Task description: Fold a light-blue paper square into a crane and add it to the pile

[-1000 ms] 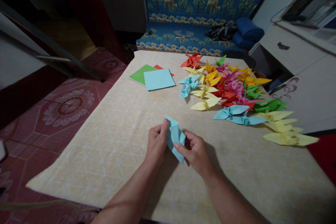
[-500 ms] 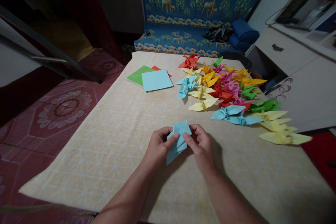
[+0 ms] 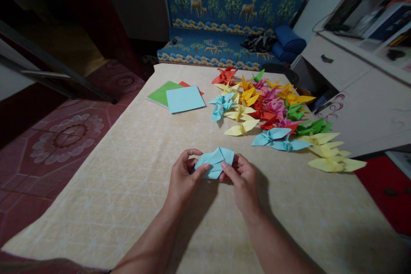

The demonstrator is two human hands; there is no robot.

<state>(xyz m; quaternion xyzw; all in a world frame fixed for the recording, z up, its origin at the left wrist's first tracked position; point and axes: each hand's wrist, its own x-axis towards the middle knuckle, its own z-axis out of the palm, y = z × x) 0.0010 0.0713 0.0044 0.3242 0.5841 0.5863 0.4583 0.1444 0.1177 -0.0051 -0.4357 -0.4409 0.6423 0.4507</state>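
Between my two hands, just above the near middle of the table, is a partly folded sheet of light blue origami paper [image 3: 215,162]. My left hand [image 3: 186,174] pinches its left end, thumb on top and fingers behind. At the right end, my right hand [image 3: 241,176] grips the paper with its thumb pressed on the folds. Creased flaps show on the upper face; the underside is hidden. Beyond my hands lie flat square sheets: a light blue sheet [image 3: 185,99] on top, with a green sheet [image 3: 163,93] and a red sheet [image 3: 184,84] showing beneath it.
Many folded paper cranes [image 3: 272,100] in several colours crowd the right side of the cream-covered table [image 3: 105,188]. Behind the table stands a blue patterned sofa [image 3: 231,21]. A white cabinet [image 3: 362,81] is at the right and a red door [image 3: 105,17] at the back left.
The folded blue paper has turned from a slanted, upright position to lying more sideways between my hands. My left hand has shifted left along it. The camera view has moved slightly.
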